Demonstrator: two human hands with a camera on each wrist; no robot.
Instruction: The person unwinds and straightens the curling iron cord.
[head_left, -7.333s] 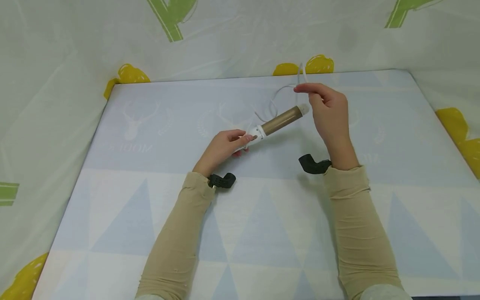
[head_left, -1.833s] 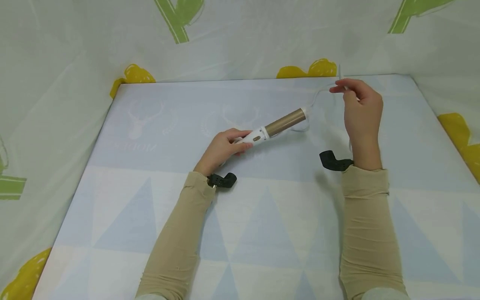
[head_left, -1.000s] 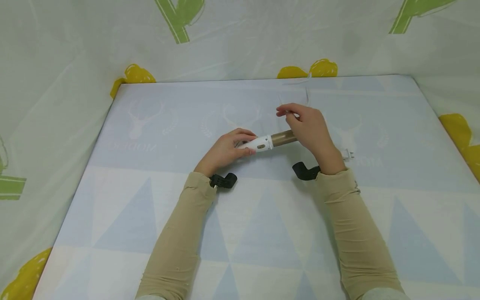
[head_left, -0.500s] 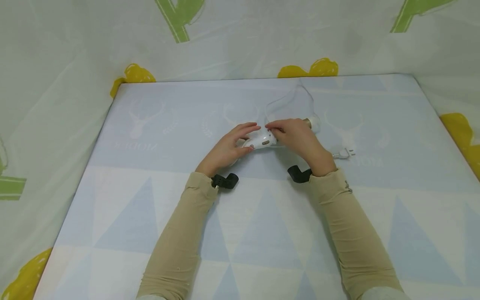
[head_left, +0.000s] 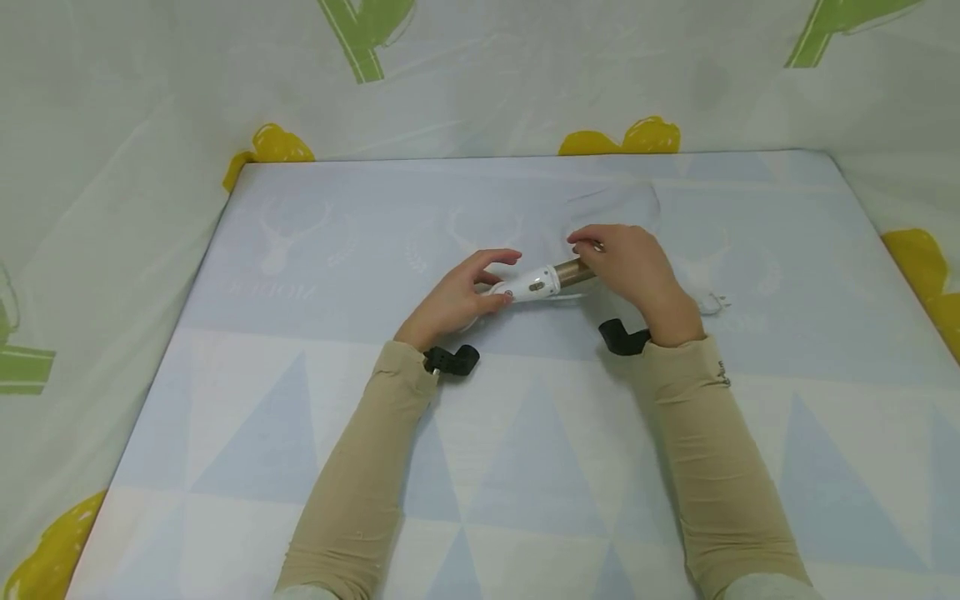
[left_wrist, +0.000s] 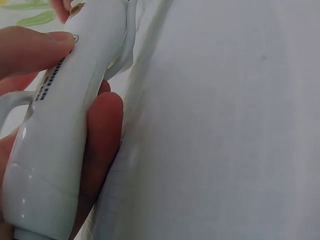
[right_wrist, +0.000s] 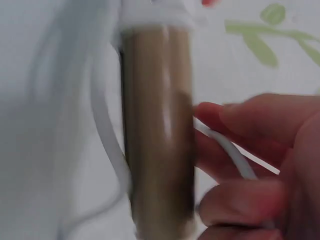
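Observation:
In the head view a curling iron point(head_left: 536, 285) with a white handle and gold barrel slants up to the right over the table. My left hand point(head_left: 453, 292) grips its handle point(left_wrist: 55, 140), thumb on top and fingers beneath in the left wrist view. My right hand point(head_left: 637, 267) is beside the barrel and pinches the white cord point(right_wrist: 232, 152) between thumb and fingers. Another stretch of cord point(right_wrist: 102, 117) passes along the other side of the gold barrel point(right_wrist: 160, 130). The right hand hides the barrel's far end in the head view. A white plug point(head_left: 712, 304) shows behind the right wrist.
The table point(head_left: 360, 467) has a pale blue and white triangle cloth. Behind it hangs a light curtain point(head_left: 480, 83) with green and yellow prints. A black wrist camera mount sits at each cuff.
From far right, my right hand came in with the cord to the handle's front end, then shifted slightly right along the barrel. The left hand keeps holding the curling iron. The plug has come into view.

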